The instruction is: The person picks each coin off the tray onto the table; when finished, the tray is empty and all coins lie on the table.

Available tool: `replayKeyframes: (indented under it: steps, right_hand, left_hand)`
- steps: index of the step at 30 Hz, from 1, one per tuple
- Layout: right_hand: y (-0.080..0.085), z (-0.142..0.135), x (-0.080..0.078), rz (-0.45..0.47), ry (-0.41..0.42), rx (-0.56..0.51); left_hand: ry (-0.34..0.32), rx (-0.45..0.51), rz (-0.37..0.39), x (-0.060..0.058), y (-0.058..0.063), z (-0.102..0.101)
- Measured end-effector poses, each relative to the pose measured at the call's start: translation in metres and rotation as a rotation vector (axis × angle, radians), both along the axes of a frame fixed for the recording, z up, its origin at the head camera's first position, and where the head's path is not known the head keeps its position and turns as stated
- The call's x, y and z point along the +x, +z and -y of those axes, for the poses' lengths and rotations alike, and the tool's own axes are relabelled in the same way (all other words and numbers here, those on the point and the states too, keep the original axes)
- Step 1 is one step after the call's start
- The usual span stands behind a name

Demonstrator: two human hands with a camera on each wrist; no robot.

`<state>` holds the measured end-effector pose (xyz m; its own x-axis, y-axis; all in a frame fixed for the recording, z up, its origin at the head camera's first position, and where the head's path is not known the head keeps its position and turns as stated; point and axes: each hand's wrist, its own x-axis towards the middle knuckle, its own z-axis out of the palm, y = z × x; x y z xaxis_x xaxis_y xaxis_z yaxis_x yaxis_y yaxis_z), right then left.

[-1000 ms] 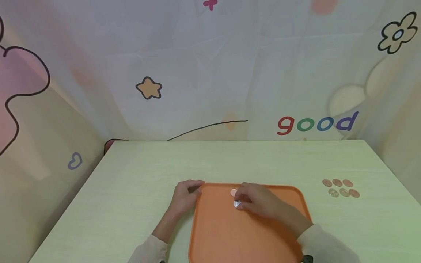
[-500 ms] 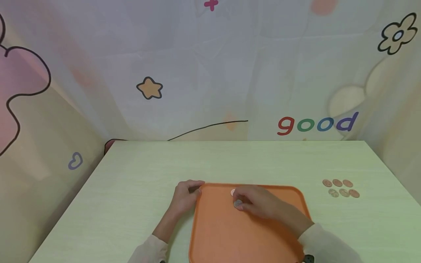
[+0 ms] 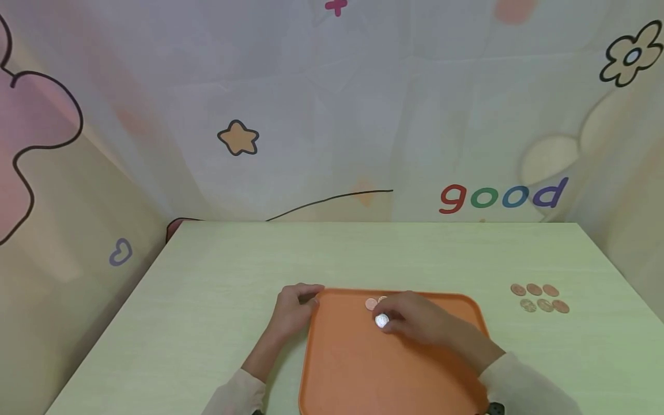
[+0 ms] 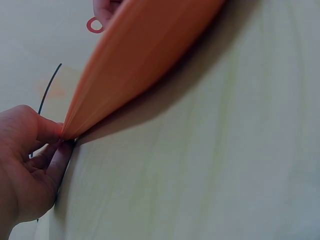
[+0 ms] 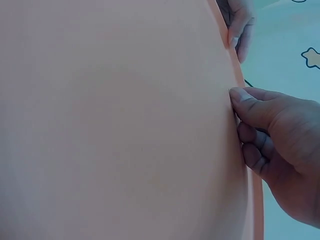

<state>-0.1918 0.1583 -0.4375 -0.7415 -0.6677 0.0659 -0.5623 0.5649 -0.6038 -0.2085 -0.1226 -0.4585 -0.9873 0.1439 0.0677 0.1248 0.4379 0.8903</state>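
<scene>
An orange tray (image 3: 342, 357) lies on the table, its far left corner gripped between the thumb and fingers of my left hand (image 3: 291, 311). The left wrist view shows that same hand (image 4: 25, 165) pinching the corner rim. Over the tray's far part, my right hand (image 3: 415, 317) pinches a silver coin (image 3: 381, 320) between thumb and fingers. Just beyond these fingertips a copper-coloured coin (image 3: 370, 304) lies flat on the tray, beside another coin (image 3: 383, 298) partly hidden by the hand. In the right wrist view, my right hand (image 5: 285, 135) is low over the tray; the coin is hard to make out.
Several coins (image 3: 539, 298) lie in two rows on the pale green table (image 3: 233, 259), right of the tray. A printed curtain (image 3: 311, 115) hangs behind the table and along both sides.
My right hand has shifted slightly right with the silver coin, whose face now shows more. A second coin on the tray has come partly into view. The left hand stays at the corner.
</scene>
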Motion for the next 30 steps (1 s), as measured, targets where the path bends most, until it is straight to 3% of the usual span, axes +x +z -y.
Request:
replayKeyframes:
  steps: [3, 13, 23, 30]
  right_hand:
    - [0.0, -0.005, 0.0, 0.045, -0.004, -0.061]
    - [0.002, -0.02, 0.004, 0.114, -0.055, -0.12]
    - [0.009, -0.036, 0.006, 0.101, -0.173, -0.111]
    - [0.015, -0.05, 0.01, 0.159, -0.301, -0.117]
  left_hand:
    - [0.002, -0.002, -0.001, 0.0, 0.0, 0.0]
    - [0.006, -0.007, 0.002, 0.0, 0.0, 0.0]
    - [0.009, 0.007, 0.015, 0.0, 0.001, 0.0]
    - [0.005, 0.013, 0.011, 0.0, 0.001, -0.001]
